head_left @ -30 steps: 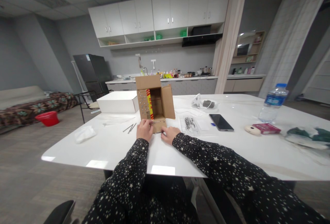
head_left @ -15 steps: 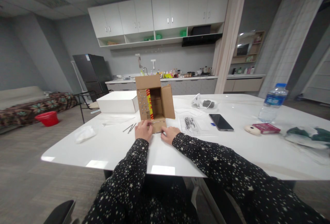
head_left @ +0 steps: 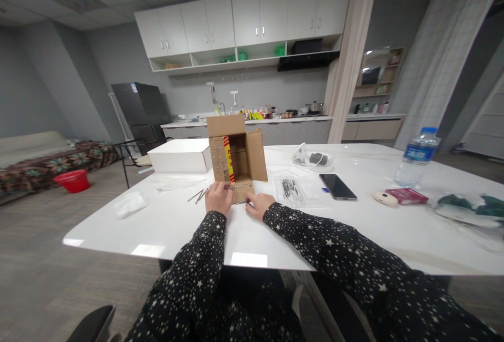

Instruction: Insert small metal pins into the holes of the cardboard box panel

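An open cardboard box (head_left: 256,156) stands on the white table with its opening toward me and a lower flap (head_left: 241,195) lying forward. Small shiny studs dot its left side panel, and a row of small bits runs along the lower flap. At the flap's left edge is my left hand (head_left: 219,198), its fingers bent and drawn together; whatever lies under the fingertips is too small to make out. My right hand (head_left: 260,206) rests on the table, thumb and index finger closed at the flap's right edge. Thin dark sticks (head_left: 199,195) lie left of my left hand.
A white box (head_left: 179,156) stands behind left, with crumpled white tissue (head_left: 129,204) nearer. To the right are a clear plastic case (head_left: 301,192) of small parts, a phone (head_left: 337,186), a red packet (head_left: 407,195) and a water bottle (head_left: 417,157).
My left hand has shifted very slightly left and up, and its fingers have moved a little at the flap. The right hand and the box have stayed put.
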`<state>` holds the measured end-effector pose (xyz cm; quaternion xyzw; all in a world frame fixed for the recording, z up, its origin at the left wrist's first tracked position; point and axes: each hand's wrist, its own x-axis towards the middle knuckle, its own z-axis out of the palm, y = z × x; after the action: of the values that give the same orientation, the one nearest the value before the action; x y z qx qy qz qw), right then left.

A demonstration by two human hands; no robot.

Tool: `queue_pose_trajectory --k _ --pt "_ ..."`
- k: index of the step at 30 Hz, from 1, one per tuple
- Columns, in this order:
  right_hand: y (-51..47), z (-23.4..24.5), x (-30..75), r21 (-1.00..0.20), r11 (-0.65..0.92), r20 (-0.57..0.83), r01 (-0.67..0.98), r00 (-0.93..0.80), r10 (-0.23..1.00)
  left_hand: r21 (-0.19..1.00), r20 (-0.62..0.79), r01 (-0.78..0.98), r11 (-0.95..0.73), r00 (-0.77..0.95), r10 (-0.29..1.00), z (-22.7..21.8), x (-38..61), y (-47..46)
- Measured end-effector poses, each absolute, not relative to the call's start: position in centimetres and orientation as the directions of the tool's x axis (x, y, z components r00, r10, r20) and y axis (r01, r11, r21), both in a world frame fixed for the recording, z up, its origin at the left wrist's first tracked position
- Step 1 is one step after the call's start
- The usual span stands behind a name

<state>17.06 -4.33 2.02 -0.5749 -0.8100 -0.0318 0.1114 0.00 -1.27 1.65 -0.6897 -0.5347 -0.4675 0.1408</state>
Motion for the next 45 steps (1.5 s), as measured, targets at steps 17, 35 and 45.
queue_pose_trajectory --k 17,35,45 --pt "-5.0 2.8 16.9 -0.088 0.333 0.187 0.939 -0.313 0.931 0.261 0.688 0.786 -0.561 0.256 0.679 1.6 0.5 -1.6" --pt "-5.1 2.9 16.9 -0.099 0.321 0.183 0.942 -0.300 0.936 0.241 0.581 0.781 -0.576 0.360 0.730 1.0 0.4 -0.9" --pt "-5.1 2.9 16.9 -0.103 0.323 0.175 0.941 -0.303 0.937 0.233 0.534 0.774 -0.589 0.405 0.743 0.9 0.5 -0.9"
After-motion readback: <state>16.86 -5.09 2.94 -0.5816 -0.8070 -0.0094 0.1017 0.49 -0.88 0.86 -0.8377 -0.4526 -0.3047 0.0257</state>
